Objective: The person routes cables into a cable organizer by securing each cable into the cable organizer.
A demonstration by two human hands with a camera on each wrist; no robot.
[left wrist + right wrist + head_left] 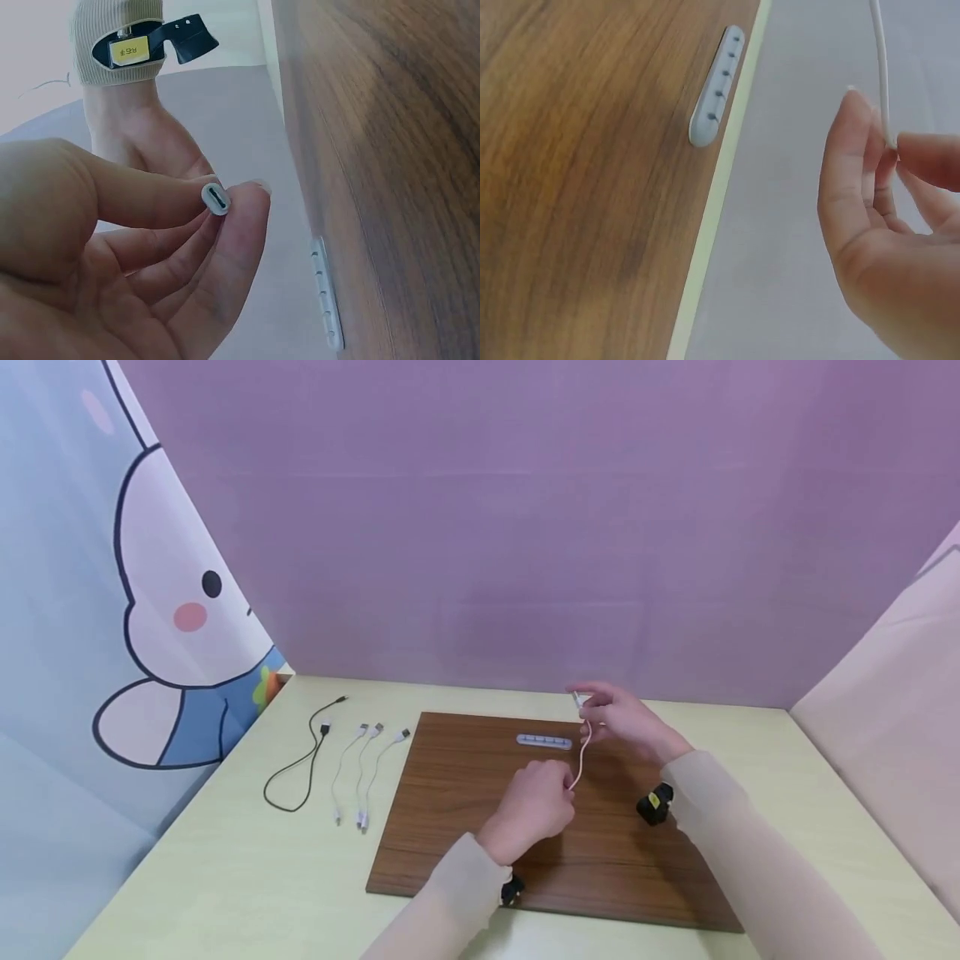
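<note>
A short white charging cable (581, 760) runs between both hands above the brown wooden board (465, 802). My left hand (532, 802) pinches its small oval plug (216, 199) between thumb and fingertips, the plug's open end facing the left wrist camera. Farther back and to the right, my right hand (626, 718) pinches the other end, close to a metal-tipped plug (577, 699) pointing up and back. In the right wrist view the cable (881, 67) rises from between thumb and fingers. Just left of that hand, a pale slotted cable holder (543, 741) sits near the board's back edge.
Left of the board, several short white cables (362, 777) lie side by side on the pale table (225, 877). Beyond them lies a looped black cable (288, 768). A purple curtain (480, 568) hangs behind the table, with a cartoon-printed cloth (67, 635) at the left.
</note>
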